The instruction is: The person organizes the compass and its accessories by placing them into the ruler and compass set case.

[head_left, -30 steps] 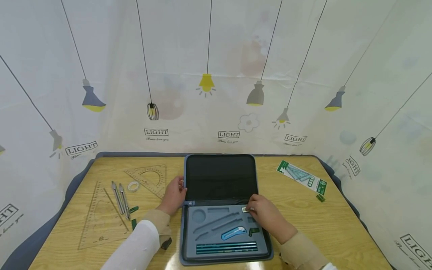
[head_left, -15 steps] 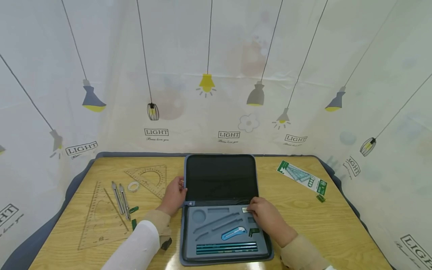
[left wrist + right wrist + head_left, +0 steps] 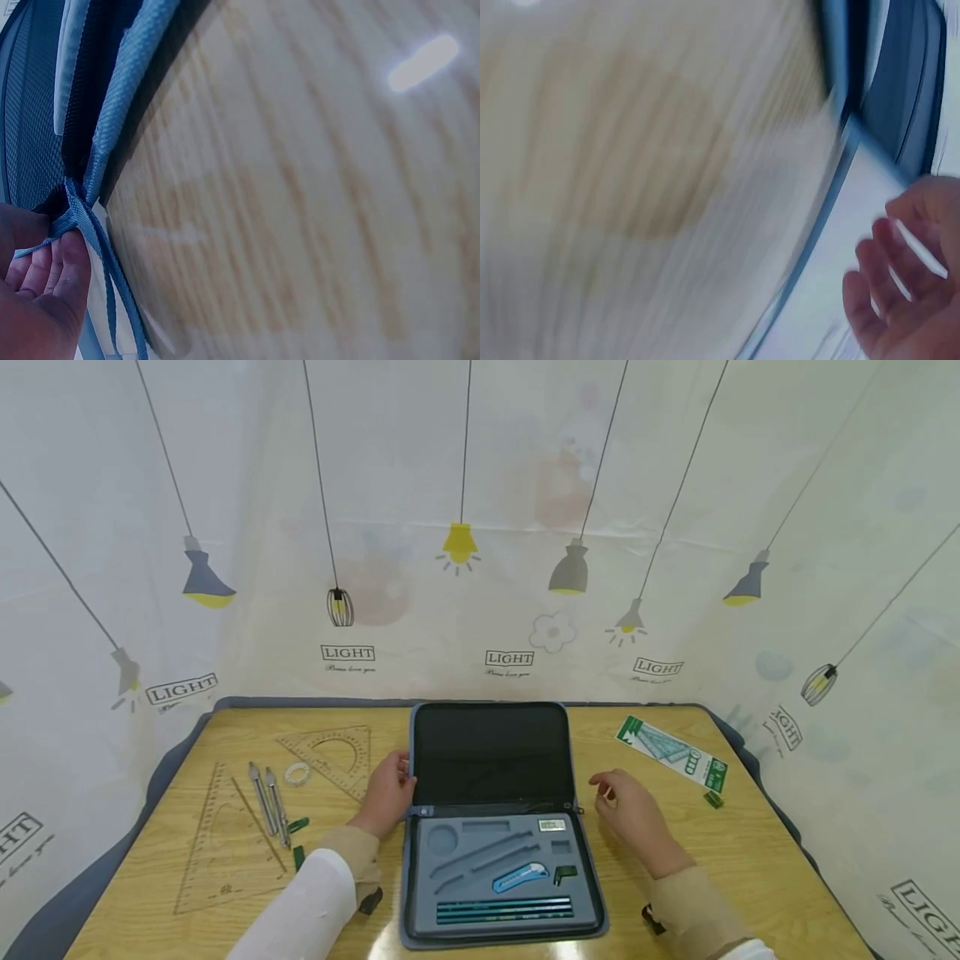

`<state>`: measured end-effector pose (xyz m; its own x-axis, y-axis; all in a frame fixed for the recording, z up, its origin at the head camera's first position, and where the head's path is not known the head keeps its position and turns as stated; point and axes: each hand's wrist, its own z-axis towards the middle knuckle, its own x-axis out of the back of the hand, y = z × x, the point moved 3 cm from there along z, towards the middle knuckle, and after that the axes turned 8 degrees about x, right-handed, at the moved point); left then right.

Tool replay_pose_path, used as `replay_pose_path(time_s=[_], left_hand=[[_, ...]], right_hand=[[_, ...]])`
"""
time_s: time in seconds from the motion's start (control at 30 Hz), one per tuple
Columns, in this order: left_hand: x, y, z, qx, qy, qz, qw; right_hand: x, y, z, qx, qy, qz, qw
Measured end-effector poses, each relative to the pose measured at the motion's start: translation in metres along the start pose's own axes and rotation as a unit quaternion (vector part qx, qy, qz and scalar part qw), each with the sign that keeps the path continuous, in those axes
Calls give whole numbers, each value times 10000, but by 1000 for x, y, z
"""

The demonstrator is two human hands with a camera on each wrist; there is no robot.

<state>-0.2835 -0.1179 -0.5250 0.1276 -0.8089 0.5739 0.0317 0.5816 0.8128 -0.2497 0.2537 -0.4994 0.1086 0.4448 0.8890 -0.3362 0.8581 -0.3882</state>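
A blue zip case (image 3: 408,877) lies unfolded, its black-lined lid (image 3: 491,752) raised at the back. My left hand (image 3: 386,793) pinches the blue fabric edging at the case's left side by the hinge. Off the case's right side, my right hand (image 3: 633,814) hovers with relaxed, slightly bent fingers and holds nothing. In the grey moulded insert (image 3: 480,889) sit a small pale labelled block (image 3: 551,826), a blue utility knife (image 3: 521,877), a dark green pencil sharpener or similar small part (image 3: 565,876) and several dark green pencils (image 3: 504,910). Other slots are vacant.
Left on the wooden table (image 3: 525,950) lie two clear set squares (image 3: 333,752), metal compasses (image 3: 270,806), a white tape-like ring (image 3: 297,774) and small green pieces (image 3: 297,825). A green-and-white ruler packet (image 3: 671,753) and a green piece (image 3: 713,799) lie right.
My right hand has let go of the small pale block, which stays in its upper-right slot, and has moved right, off the case. The left hand has stayed in place.
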Motion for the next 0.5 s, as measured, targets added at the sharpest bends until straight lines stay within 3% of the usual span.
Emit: replay_pose_path(time_s=[0.1,0.3,0.5], left_hand=[[0,1,-1,-11,12,-9,10000],[1,3,-2,-2,8,9,10000],[1,4,-2,28,32,32,10000]], right_hand=[[14,38,-3,-733,149,97,9972],[33,111,-23,-1897,270,-88,9814],[38,154,-39,-2605,296,-406,9642]])
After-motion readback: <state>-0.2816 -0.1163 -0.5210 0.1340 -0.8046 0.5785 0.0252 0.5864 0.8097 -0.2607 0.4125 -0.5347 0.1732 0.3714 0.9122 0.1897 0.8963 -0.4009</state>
